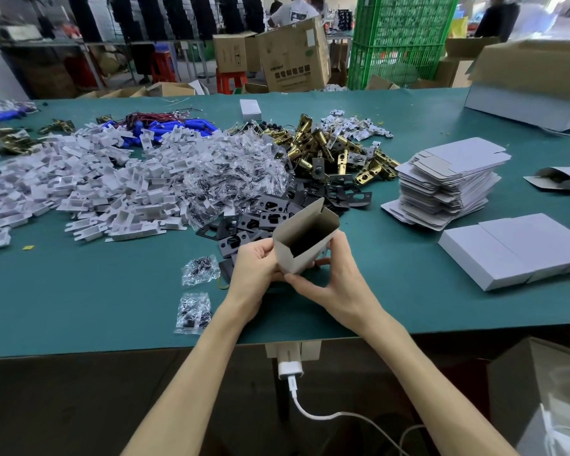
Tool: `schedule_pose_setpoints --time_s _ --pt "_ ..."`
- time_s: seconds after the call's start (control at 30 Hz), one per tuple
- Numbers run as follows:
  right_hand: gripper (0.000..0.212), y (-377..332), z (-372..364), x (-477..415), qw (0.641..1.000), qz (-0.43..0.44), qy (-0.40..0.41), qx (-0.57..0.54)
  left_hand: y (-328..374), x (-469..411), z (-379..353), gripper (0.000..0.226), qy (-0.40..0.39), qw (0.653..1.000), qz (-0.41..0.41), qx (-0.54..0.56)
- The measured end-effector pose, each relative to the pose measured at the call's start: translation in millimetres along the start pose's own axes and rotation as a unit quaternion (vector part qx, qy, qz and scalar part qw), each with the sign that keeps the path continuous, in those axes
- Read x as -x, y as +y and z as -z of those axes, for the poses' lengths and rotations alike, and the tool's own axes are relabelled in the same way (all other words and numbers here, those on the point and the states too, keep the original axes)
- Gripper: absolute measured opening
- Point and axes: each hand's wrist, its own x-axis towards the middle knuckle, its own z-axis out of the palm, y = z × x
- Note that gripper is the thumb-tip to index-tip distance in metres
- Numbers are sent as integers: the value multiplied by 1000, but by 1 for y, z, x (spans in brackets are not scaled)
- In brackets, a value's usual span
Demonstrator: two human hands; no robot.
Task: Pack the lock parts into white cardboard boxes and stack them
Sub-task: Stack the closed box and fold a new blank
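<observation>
Gripping an opened, apparently empty white cardboard box [305,240] with left hand [255,268] and right hand [334,281] curling round it; not yet filling or stacking.

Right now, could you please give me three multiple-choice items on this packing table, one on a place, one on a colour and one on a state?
1. Where does the stack of flat box blanks lie from the held small cardboard box?
A. to its right
B. to its left
C. inside it

2. What colour is the table top?
A. red
B. teal green
C. yellow

3. In what state is the held box?
A. flattened
B. closed and taped
C. erected, with its top open

Answers: 1 A, the stack sits on the table to the right of the box. 2 B, the bare surface around the parts is teal green. 3 C, its dark inside shows below a raised flap.
</observation>
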Motion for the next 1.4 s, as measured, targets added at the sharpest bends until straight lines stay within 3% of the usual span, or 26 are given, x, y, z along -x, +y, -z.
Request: schedule_pose_setpoints --time_s 0.1,0.2,0.37,0.6,0.87,1.0,1.13,1.2,1.33,1.4 --pt "62 0 0 0 999 21 9 29 -1 -2 1 31 7 1000 10 -1" --pt "64 0 0 1 998 32 28 53 -2 -1 1 21 -7 1000 11 16" --pt "45 2 9 -5 988 -100 111 44 1 2 -5 44 -51 998 -11 22" --pt "30 -5 10 -6 989 -129 74 7 8 7 -8 33 -19 998 -56 -28" --pt "26 -8 13 -6 986 -162 44 -19 8 4 -6 43 35 999 -24 15" --pt "32 -4 15 -5 984 -168 35 -45 8 3 -8 44 32 999 -6 8" --pt "63 -4 16 -6 980 -168 68 -81 3 0 -9 37 25 1000 -2 0" --pt "69 -3 17 -7 971 -180 97 -121 1 0 -8 34 23 1000 -5 -16" --pt "47 1 19 -11 945 -232 139 -186 2 0 -8 41 28 999 -4 -27" --pt "34 3 26 -20 914 -278 146 -257 2 -1 -8 43 31 999 -2 -20"
